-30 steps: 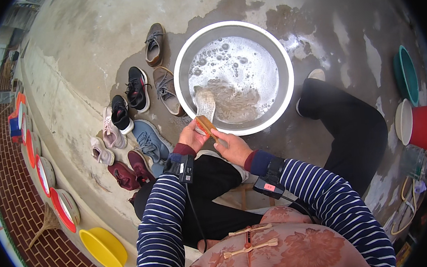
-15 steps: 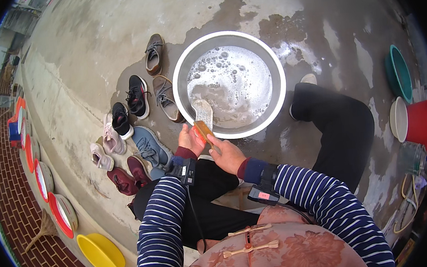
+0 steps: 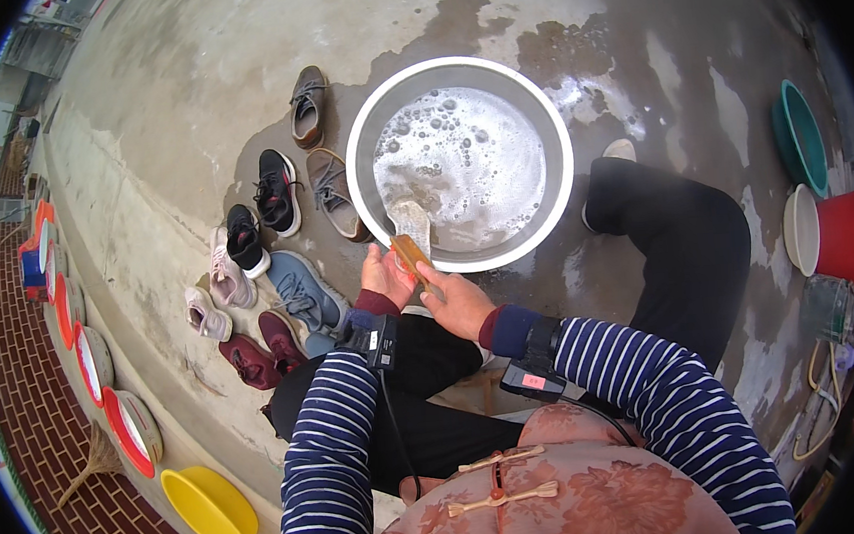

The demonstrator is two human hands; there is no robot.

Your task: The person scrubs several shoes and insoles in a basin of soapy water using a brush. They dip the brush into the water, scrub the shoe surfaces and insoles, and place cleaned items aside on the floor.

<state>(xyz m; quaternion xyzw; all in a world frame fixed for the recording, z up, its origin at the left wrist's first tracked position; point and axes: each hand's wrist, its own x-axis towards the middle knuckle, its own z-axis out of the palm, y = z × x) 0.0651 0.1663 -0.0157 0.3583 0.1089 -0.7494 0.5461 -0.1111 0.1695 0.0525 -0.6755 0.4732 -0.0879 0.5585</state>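
My right hand (image 3: 461, 307) is closed round a scrubbing brush (image 3: 411, 254) with a flat wooden back. The brush lies across the near end of a pale, flat, sole-shaped piece that looks like an insole (image 3: 410, 222). Fingers of my left hand (image 3: 385, 277) curl at the insole's near end, partly covered by the brush. Both hands are at the near rim of a large metal basin (image 3: 563, 181), and the insole reaches over that rim. Inside the basin is cloudy water with white suds (image 3: 478, 147). The brush's bristles are hidden.
Left of the basin stand grey-brown shoes (image 3: 337, 196), black sneakers (image 3: 278, 191), blue shoes (image 3: 301, 295), pale pink shoes (image 3: 229, 273) and maroon shoes (image 3: 249, 361). A yellow basin (image 3: 209, 512) is lower left. A green basin (image 3: 800, 137) and red bucket (image 3: 843, 244) stand right.
The brush has turned so its wooden back faces up; its orange bristles showed before. Both hands and the insole have shifted slightly. The view has moved a little.
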